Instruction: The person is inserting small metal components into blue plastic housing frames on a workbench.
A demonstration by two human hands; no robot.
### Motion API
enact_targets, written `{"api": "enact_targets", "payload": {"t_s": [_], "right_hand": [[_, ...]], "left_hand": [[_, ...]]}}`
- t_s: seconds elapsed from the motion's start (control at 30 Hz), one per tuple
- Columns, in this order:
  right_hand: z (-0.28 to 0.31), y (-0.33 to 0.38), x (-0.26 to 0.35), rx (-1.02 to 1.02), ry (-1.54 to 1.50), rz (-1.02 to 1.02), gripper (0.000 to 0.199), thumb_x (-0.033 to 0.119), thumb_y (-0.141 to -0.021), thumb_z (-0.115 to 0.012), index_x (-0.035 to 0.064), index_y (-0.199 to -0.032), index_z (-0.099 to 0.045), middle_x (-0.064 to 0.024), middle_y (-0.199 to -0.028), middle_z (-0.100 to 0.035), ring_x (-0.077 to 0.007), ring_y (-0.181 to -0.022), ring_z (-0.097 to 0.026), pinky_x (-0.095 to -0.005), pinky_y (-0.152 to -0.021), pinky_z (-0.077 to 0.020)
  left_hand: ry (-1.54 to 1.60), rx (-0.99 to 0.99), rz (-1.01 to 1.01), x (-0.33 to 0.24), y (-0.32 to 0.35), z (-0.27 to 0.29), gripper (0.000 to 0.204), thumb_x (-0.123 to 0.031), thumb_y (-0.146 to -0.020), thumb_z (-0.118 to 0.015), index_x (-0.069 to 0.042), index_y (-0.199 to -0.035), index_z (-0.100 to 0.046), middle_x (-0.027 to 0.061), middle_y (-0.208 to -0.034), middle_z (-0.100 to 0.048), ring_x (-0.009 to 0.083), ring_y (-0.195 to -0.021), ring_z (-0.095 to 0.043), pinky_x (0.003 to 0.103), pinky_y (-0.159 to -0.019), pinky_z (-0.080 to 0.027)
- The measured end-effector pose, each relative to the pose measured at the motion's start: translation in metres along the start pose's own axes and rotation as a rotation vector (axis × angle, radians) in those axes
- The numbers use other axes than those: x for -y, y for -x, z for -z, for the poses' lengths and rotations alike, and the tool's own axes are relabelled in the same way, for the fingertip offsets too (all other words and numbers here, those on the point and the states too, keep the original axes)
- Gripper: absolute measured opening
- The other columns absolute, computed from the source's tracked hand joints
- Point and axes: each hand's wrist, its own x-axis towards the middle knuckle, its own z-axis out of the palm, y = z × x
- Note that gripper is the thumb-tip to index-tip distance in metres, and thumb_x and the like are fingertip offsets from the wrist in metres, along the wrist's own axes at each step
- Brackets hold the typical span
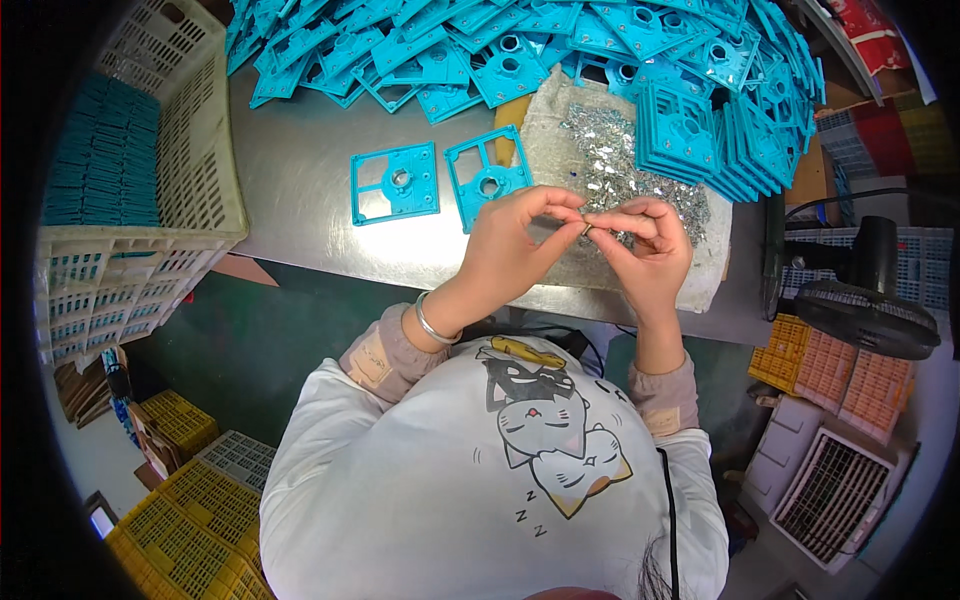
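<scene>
My left hand [520, 240] and my right hand [645, 248] meet over the front part of the metal table, fingertips pinched together around a tiny metal piece [586, 228]. Its exact kind is too small to make out. Just beyond my left hand lies a turquoise plastic frame [489, 186] with a round hole, and a second turquoise frame [397, 182] lies flat to its left. Beneath and beyond my right hand, a pile of small shiny metal parts [625, 160] is spread on a pale cloth [545, 135].
A large heap of turquoise frames [430, 50] covers the table's far side, with stacked frames [680, 130] at right. A white crate [200, 130] of turquoise parts stands left. A black fan [868, 300] is at right, near orange crates [835, 370]. Yellow crates [190, 530] sit lower left.
</scene>
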Motion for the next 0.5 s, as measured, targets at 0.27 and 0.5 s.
{"api": "enact_targets", "payload": {"t_s": [0.27, 0.5], "right_hand": [[-0.011, 0.005, 0.001, -0.028, -0.073, -0.078, 0.04, -0.007, -0.079, -0.08, -0.0015, -0.107, -0.052, -0.0068, -0.094, -0.076, -0.0092, -0.093, -0.065, -0.0247, -0.086, -0.0486], [-0.02, 0.005, -0.006, -0.023, 0.037, -0.079, 0.038, -0.005, -0.079, -0.08, 0.0005, -0.105, -0.053, -0.0059, -0.094, -0.076, -0.0096, -0.092, -0.065, -0.0261, -0.086, -0.0495]], "left_hand": [[-0.624, -0.222, -0.264, 0.034, 0.014, 0.02, 0.072, -0.013, -0.071, -0.088, 0.0, -0.133, -0.053, 0.0194, -0.128, -0.061, 0.0382, -0.123, -0.055, 0.046, -0.102, -0.044], [-0.637, -0.221, -0.184, 0.059, 0.021, 0.027, 0.085, -0.014, -0.069, -0.09, 0.0, -0.14, -0.045, 0.0176, -0.127, -0.063, 0.0399, -0.124, -0.053, 0.048, -0.105, -0.042]]}}
